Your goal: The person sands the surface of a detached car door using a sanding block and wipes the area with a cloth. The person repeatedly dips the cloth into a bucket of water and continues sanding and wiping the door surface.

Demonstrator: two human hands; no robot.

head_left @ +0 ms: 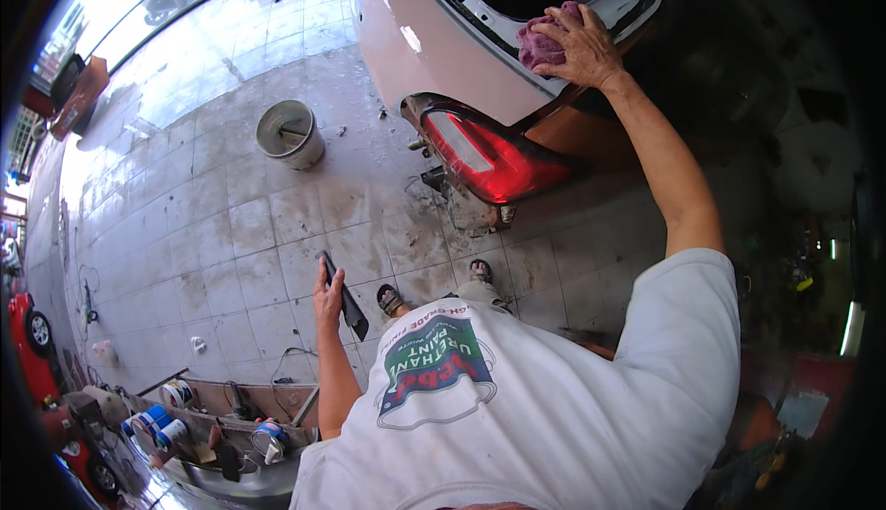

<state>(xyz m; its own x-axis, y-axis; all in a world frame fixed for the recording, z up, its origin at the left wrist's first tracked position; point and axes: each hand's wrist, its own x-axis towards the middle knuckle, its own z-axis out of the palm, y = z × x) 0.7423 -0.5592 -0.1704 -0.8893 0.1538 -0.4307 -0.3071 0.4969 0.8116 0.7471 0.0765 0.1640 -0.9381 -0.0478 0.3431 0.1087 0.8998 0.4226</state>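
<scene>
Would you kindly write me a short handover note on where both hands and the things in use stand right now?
Right hand: presses a crumpled pink-purple cloth against the white car body panel, at the edge of its dark opening.
Left hand: held low over the tiled floor, its grip closed on a flat dark grey block.
Nearby: red tail lamp below the cloth; grey bucket on the floor.
Done or left: the picture does not tell how much of the panel has been wiped.

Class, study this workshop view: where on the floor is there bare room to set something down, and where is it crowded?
Free: the tiled floor between the grey bucket and the left hand holding a dark flat tool, and the tiles beyond the bucket. Crowded: the bench of paint cans at lower left, and the debris-strewn tiles under the red tail light. The right hand presses a pink cloth on the car.
</scene>
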